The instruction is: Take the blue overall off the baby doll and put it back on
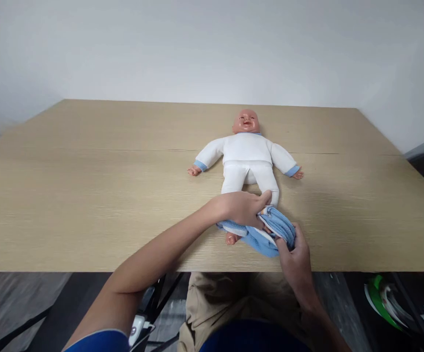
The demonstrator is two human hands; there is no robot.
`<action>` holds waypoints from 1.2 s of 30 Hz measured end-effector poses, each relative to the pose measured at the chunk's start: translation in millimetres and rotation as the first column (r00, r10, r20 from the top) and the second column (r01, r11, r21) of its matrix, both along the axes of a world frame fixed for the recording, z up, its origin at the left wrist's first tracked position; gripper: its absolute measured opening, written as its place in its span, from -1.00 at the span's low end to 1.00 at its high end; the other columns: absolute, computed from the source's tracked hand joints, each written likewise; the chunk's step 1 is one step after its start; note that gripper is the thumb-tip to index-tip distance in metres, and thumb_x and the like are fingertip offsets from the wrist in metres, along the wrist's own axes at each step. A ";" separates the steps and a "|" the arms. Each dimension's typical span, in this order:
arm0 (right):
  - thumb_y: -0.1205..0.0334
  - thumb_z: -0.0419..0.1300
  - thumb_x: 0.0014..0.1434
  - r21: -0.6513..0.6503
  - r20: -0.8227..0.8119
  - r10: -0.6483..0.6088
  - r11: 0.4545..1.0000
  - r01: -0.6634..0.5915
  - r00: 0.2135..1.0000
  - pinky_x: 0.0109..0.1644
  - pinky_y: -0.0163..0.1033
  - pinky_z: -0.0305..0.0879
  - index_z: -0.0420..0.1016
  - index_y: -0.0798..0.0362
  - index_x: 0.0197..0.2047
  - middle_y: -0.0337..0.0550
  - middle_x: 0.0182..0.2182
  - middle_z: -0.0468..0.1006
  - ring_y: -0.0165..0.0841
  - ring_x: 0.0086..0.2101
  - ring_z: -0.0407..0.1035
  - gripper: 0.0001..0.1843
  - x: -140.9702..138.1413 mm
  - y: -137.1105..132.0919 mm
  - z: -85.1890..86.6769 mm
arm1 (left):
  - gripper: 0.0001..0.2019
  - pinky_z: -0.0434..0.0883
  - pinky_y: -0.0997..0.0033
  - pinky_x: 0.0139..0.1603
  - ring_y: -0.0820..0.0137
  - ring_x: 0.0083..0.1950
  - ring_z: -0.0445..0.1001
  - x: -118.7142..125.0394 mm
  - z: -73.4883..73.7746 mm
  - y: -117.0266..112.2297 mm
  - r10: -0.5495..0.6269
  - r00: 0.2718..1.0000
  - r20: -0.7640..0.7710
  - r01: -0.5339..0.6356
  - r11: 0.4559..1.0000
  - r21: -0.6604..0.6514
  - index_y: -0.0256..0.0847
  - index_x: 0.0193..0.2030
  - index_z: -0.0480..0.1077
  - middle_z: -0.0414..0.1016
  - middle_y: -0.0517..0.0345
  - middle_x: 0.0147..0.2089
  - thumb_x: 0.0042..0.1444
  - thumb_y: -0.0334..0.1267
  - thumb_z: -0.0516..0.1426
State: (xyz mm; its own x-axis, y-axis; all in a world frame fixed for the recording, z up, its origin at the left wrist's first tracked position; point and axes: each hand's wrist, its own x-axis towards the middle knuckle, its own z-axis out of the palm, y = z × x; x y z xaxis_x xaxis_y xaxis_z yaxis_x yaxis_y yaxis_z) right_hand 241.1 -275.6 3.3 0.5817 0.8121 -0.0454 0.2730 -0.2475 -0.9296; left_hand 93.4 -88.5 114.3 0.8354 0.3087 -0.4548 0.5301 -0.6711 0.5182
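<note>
The desk is pale wood color, flat, with thin streaks and a long straight seam across it. Low on the left is a smooth blue sleeve, and beside that arm, below the desk, a small white plastic thing with a cord.

The left hand is closed on a blue cloth, which is soft, bumpy and bunched up, with white on its edges. The doll lies on its back with its arms spread wide. Its body is soft and white with blue cuffs, and its round head is shiny and hard-looking. One foot pokes out beside the cloth; the other foot is hidden. The right hand pinches the cloth's right side.

Far right, under the desk, is a round green ring.

A wide stretch of desk runs left of the doll, and a smaller one runs right. The cloth is near the front edge. The back edge almost meets the plain wall.
</note>
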 end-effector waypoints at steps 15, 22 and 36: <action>0.17 0.35 0.14 0.130 -0.165 0.198 0.975 -0.177 0.966 0.00 -0.04 0.57 0.51 -0.03 0.08 -0.11 -0.12 0.70 -0.12 -0.14 0.60 -0.59 15.9 24.8 5.6 | -0.51 0.41 0.27 -0.18 0.28 -0.17 0.49 -25.3 -31.2 5.6 0.227 0.801 0.554 0.024 0.912 -0.409 -0.11 0.09 0.17 0.50 0.16 -0.11 0.13 -0.26 0.32; 0.26 0.40 0.14 0.295 -0.058 0.322 0.910 -0.292 0.945 -0.04 -0.17 0.48 0.45 -0.08 0.09 -0.18 -0.09 0.61 -0.22 -0.12 0.54 -0.55 46.0 55.0 20.4 | -0.47 0.46 0.18 0.11 0.15 0.09 0.53 -30.3 -40.1 2.6 0.234 0.720 0.653 -0.121 0.969 -0.214 -0.16 0.27 0.31 0.53 0.00 0.12 0.19 -0.25 0.33; 0.16 0.47 0.31 0.018 0.436 0.820 0.404 -0.914 0.371 0.31 0.00 0.44 0.59 -0.06 0.05 0.01 0.10 0.51 -0.04 0.19 0.47 -0.71 116.2 111.7 63.8 | -0.38 0.24 -0.20 0.59 -0.15 0.57 0.26 -75.1 -39.1 3.4 0.029 0.773 0.633 -0.172 0.971 0.166 -0.10 0.30 0.47 0.32 -0.20 0.57 0.30 0.24 0.39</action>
State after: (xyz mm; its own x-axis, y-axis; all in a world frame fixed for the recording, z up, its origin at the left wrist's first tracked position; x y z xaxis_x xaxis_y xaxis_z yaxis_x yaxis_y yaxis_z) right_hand 357.3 -163.9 67.0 -0.5194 0.8238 0.2270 0.4782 0.5004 -0.7218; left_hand 18.3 -85.1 75.2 0.8706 0.4314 0.2365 0.2088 -0.7593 0.6163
